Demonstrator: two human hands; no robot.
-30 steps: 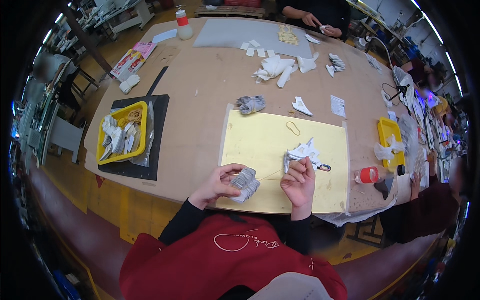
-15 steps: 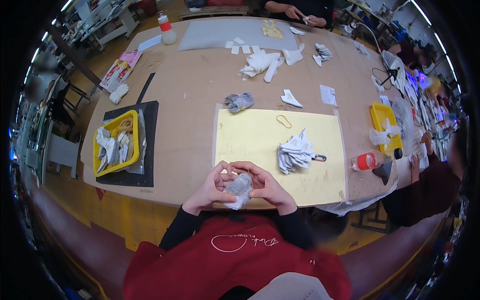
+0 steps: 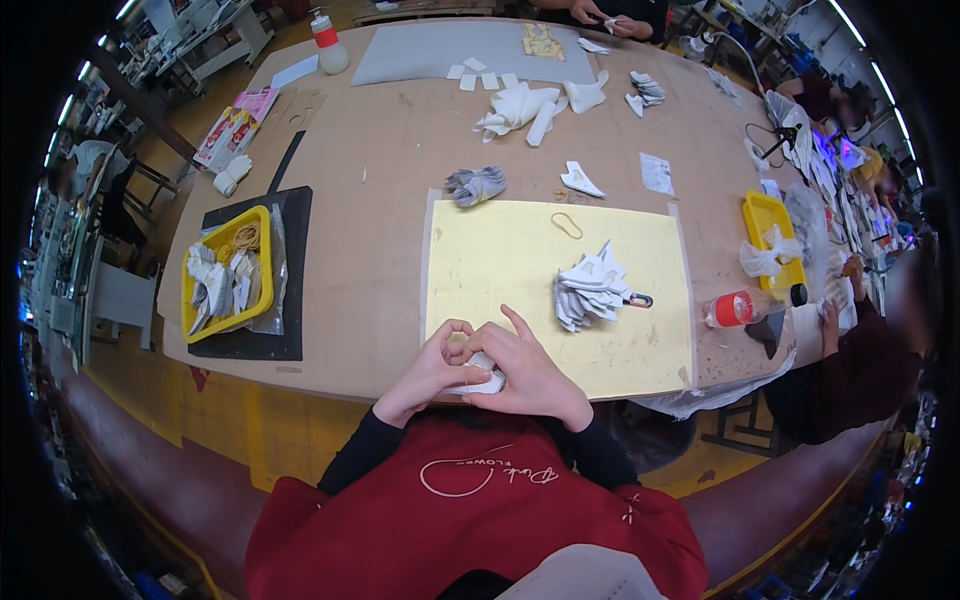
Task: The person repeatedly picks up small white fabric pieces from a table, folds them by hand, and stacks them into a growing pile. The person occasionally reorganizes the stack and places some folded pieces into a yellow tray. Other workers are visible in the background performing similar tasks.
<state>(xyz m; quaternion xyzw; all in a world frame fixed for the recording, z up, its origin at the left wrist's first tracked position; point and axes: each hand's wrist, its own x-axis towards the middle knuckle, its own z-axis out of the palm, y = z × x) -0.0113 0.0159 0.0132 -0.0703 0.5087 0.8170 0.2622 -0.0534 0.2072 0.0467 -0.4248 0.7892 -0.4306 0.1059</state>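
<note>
At the near edge of the yellow sheet point(image 3: 480, 250), my left hand point(image 3: 432, 372) and my right hand point(image 3: 525, 372) are closed together around a small bundle of white fabric pieces point(image 3: 488, 380). Fingers cover most of the bundle; only its pale lower part shows. My right index finger sticks out, pointing away from me. A rubber band point(image 3: 566, 226) lies on the sheet beyond my hands. To their right sits a fanned stack of white and grey cut pieces point(image 3: 590, 290), with a dark-handled tool point(image 3: 638, 300) partly under it.
On the left, a yellow basket point(image 3: 268, 262) of cut pieces and rubber bands rests on a black board point(image 3: 288, 325). A bottle with a red label point(image 3: 733, 309) and another yellow basket point(image 3: 752, 215) are at right. A grey bundle point(image 3: 475, 186) lies beyond the sheet. Co-workers sit opposite and at right.
My right hand has rolled over the bundle and covers more of it, its index finger now raised. The rubber band seen by my right fingers is now hidden. The view has shifted slightly.
</note>
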